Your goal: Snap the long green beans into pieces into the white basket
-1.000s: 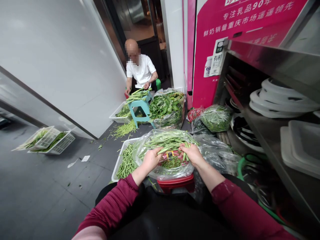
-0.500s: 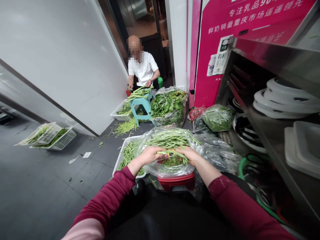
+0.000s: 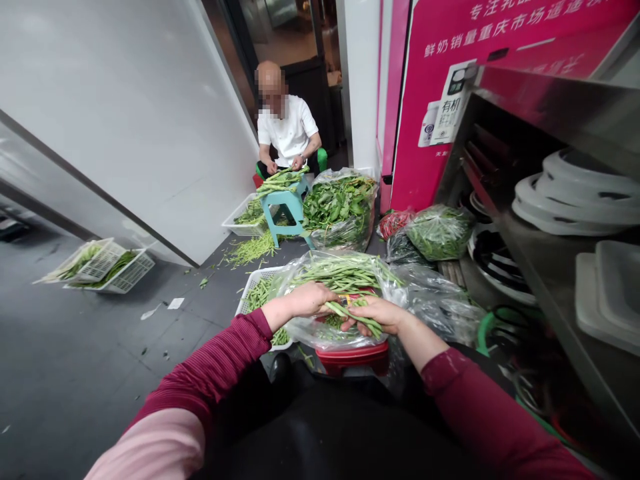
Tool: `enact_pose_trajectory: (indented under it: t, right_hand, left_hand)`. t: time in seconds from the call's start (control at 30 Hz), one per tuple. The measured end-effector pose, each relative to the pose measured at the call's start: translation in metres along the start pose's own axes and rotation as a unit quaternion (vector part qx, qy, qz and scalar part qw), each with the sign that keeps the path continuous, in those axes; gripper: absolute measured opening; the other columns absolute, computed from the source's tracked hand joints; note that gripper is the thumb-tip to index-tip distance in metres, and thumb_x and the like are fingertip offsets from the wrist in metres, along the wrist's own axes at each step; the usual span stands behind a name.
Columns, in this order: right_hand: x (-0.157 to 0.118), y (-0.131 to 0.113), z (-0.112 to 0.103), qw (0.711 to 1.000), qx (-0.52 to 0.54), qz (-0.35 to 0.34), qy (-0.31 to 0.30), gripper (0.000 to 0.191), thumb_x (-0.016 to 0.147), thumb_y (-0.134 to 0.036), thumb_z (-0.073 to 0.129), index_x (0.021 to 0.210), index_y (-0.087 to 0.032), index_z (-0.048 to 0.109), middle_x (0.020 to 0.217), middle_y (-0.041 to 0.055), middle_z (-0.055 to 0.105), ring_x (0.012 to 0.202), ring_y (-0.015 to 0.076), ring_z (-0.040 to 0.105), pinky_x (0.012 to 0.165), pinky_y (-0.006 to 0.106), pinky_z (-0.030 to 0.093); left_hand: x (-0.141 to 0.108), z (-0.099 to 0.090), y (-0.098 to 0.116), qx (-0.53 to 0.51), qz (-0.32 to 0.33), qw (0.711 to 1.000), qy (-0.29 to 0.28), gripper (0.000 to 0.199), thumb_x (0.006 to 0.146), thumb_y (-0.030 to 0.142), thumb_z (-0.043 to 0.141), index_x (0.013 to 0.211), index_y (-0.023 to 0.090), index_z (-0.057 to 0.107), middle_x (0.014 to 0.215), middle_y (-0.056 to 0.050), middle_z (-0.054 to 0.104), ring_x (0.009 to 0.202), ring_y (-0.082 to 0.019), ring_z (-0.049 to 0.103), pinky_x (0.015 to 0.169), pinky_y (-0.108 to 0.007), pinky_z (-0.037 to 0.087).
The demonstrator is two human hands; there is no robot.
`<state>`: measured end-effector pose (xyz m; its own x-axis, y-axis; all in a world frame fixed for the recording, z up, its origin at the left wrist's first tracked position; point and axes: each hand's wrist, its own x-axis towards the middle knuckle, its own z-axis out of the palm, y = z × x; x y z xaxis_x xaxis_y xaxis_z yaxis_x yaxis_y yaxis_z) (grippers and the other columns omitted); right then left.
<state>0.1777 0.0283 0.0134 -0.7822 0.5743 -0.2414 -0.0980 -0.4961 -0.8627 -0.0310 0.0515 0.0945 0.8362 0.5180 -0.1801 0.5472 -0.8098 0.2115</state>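
Observation:
Long green beans (image 3: 345,269) lie in a clear plastic bag (image 3: 300,332) over a red container (image 3: 353,360). Above the bag's near side, my right hand (image 3: 373,312) is closed round a small bundle of beans that slants down to the right. My left hand (image 3: 314,299) pinches at the left end of this bundle, its fingertips partly hidden. A white basket (image 3: 264,272) of short bean pieces stands left of the bag, partly covered by my left forearm.
Across from me a person in white (image 3: 290,130) handles greens on a blue stool (image 3: 283,200). Beside it stands a bag of leaves (image 3: 340,207). White baskets (image 3: 135,273) are at the left, a metal shelf (image 3: 550,267) with lids at the right.
My left hand has turned and risen slightly, its back now facing up. My right hand now holds the beans lower and tilted. The view has shifted a little.

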Motion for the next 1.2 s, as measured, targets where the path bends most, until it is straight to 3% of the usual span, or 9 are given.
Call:
enact_pose_trajectory:
  t: [0.1,0.23,0.4,0.5,0.6,0.83,1.07,1.13,1.2]
  right_hand:
    - [0.008,0.003,-0.006,0.991,-0.069,0.012,0.117,0.032,0.076,-0.041,0.059,0.095,-0.015,0.059,0.081,0.0088,0.068,0.046,0.0111,0.056,0.038,0.02,0.039]
    - [0.017,0.005,-0.01,0.94,-0.163,-0.019,0.3,0.02,0.075,-0.035,0.06,0.081,-0.015,0.061,0.063,0.0035,0.064,0.042,0.0096,0.051,0.038,0.02,0.038]
    - [0.007,0.0,0.004,0.998,-0.003,-0.013,0.069,0.034,0.073,-0.043,0.061,0.091,-0.014,0.059,0.068,0.0056,0.064,0.051,0.0144,0.059,0.044,0.023,0.044]
    - [0.001,-0.003,0.007,1.0,0.025,-0.014,0.014,0.035,0.067,-0.039,0.069,0.088,-0.013,0.06,0.064,0.0032,0.061,0.048,0.0119,0.055,0.042,0.022,0.043]
    - [-0.001,-0.003,0.003,0.998,0.039,-0.028,0.03,0.029,0.067,-0.038,0.069,0.076,-0.012,0.061,0.052,-0.0022,0.052,0.042,0.009,0.049,0.042,0.021,0.041]
    - [0.007,0.004,-0.003,0.989,0.076,-0.065,0.111,0.031,0.067,-0.042,0.067,0.063,-0.014,0.055,0.045,-0.0051,0.042,0.038,0.0064,0.039,0.038,0.019,0.033]
    - [0.027,0.008,-0.022,0.911,0.153,-0.09,0.373,0.033,0.073,-0.043,0.06,0.058,-0.019,0.044,0.041,-0.0069,0.038,0.031,0.0068,0.035,0.032,0.02,0.03]
    - [0.024,0.005,-0.022,0.917,0.17,-0.088,0.351,0.03,0.073,-0.042,0.061,0.061,-0.019,0.046,0.044,-0.006,0.042,0.035,0.0078,0.041,0.035,0.021,0.036]
    - [0.019,0.004,-0.016,0.955,0.154,-0.059,0.246,0.029,0.071,-0.043,0.064,0.067,-0.017,0.052,0.051,-0.0031,0.051,0.041,0.0089,0.048,0.04,0.021,0.04]
  left_hand:
    - [-0.001,-0.005,0.001,-0.034,-0.028,0.999,-0.031,0.036,0.085,0.043,0.042,0.106,0.021,0.059,0.087,-0.006,0.065,0.075,-0.015,0.057,0.065,-0.021,0.038]
    - [-0.002,-0.009,0.005,-0.009,-0.069,0.995,-0.066,0.034,0.085,0.044,0.042,0.107,0.024,0.059,0.082,-0.003,0.067,0.065,-0.013,0.057,0.057,-0.02,0.035]
    - [0.002,-0.004,0.008,0.029,-0.066,0.995,-0.066,0.03,0.083,0.043,0.044,0.097,0.026,0.064,0.079,-0.003,0.067,0.063,-0.014,0.057,0.055,-0.021,0.035]
    - [0.006,-0.001,0.007,0.01,-0.05,0.998,-0.038,0.031,0.084,0.044,0.042,0.096,0.026,0.064,0.082,-0.003,0.067,0.069,-0.014,0.058,0.059,-0.021,0.036]
    - [0.001,-0.003,-0.004,-0.008,-0.043,0.999,-0.021,0.03,0.083,0.042,0.043,0.098,0.025,0.062,0.089,-0.004,0.066,0.077,-0.015,0.058,0.066,-0.022,0.038]
    - [-0.034,-0.018,-0.041,-0.011,-0.158,0.987,-0.015,0.028,0.083,0.036,0.044,0.093,0.019,0.063,0.079,-0.005,0.065,0.069,-0.014,0.057,0.063,-0.021,0.039]
    - [-0.033,-0.011,0.03,0.084,-0.253,0.963,0.047,0.022,0.082,0.028,0.042,0.087,0.02,0.062,0.075,-0.005,0.064,0.064,-0.017,0.058,0.057,-0.025,0.04]
    - [-0.032,-0.013,0.043,0.053,-0.23,0.971,0.037,0.021,0.081,0.03,0.045,0.087,0.02,0.062,0.076,-0.005,0.065,0.065,-0.017,0.058,0.057,-0.024,0.039]
    - [-0.028,-0.017,0.044,-0.01,-0.192,0.981,0.007,0.021,0.08,0.031,0.047,0.086,0.021,0.064,0.072,-0.004,0.064,0.062,-0.015,0.056,0.057,-0.022,0.038]
